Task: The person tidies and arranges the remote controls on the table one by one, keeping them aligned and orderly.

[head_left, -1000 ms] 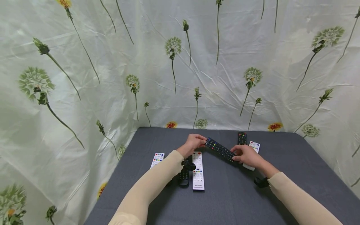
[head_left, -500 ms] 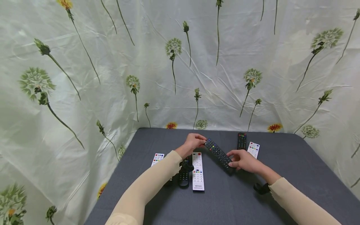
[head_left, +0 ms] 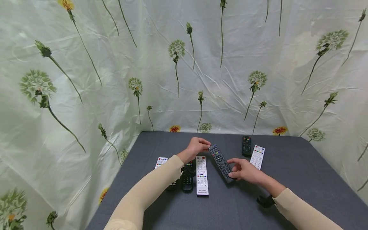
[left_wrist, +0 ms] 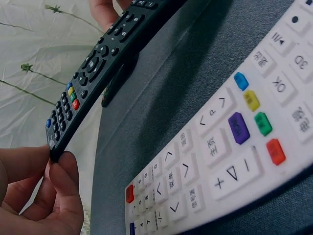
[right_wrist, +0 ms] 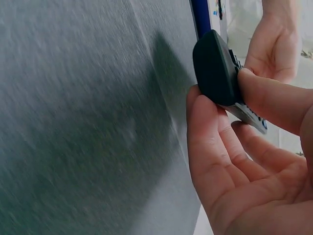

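Note:
Both hands hold one black remote control [head_left: 221, 162] above the dark table, tilted with its far end toward the left. My left hand [head_left: 196, 147] pinches the far end between thumb and fingers, as the left wrist view also shows on the remote [left_wrist: 93, 68]. At the near end my right hand [head_left: 243, 170] grips it; in the right wrist view the thumb [right_wrist: 274, 98] lies on the button side and the fingers behind. Just left of it a long white remote [head_left: 202, 175] lies flat on the table. The wrist view shows its coloured buttons close up.
Left of the white remote lie a black remote [head_left: 187, 183], another mostly hidden black one [head_left: 171, 186] and a white one [head_left: 161, 161], partly under the left arm. A black remote [head_left: 246, 146] and a white remote [head_left: 257, 156] lie behind the right hand. A flowered curtain hangs behind the table [head_left: 224, 207].
My right hand has moved left and toward me, swinging the near end of the held remote with it, so the remote stands steeper. The left hand has stayed nearly in place.

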A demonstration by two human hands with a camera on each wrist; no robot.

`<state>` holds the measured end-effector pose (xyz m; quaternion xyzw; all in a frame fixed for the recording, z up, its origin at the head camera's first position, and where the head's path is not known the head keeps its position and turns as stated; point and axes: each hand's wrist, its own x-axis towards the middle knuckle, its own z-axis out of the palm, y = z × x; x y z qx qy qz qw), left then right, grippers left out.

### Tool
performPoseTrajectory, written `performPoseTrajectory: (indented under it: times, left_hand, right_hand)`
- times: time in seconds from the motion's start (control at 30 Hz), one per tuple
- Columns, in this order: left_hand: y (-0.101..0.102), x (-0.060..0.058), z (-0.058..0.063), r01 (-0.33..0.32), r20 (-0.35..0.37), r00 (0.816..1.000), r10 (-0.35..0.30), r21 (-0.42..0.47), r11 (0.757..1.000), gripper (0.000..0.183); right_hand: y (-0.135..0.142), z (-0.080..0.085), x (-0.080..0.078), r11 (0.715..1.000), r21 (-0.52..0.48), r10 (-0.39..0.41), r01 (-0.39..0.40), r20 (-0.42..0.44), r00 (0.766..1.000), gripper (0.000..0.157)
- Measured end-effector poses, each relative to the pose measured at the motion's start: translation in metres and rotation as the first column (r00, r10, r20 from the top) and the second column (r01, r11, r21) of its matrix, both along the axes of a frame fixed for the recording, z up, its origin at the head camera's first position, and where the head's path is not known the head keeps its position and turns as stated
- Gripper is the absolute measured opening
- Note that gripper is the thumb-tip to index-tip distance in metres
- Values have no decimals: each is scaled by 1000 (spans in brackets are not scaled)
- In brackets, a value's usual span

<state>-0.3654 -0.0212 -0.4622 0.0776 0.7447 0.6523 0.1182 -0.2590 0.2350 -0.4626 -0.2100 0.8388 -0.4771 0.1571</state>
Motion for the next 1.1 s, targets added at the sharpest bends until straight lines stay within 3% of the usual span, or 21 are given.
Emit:
performPoseTrajectory:
  times: [0.47, 0.73, 1.1]
  left_hand:
    - [-6, 0, -6, 85, -25, 996, -87, -48, 995, 14]
    - [-6, -4, -9, 127, 3, 992, -127, -43, 991, 18]
    - [-2, -8, -15, 172, -26, 984, -175, -83, 982, 21]
  right_hand:
    - [-17, -15, 17, 994, -101, -30, 41, 113, 993, 65]
    - [-25, -20, 22, 996, -67, -55, 62, 112, 992, 70]
    - [-34, -25, 26, 994, -10, -111, 112, 49, 993, 72]
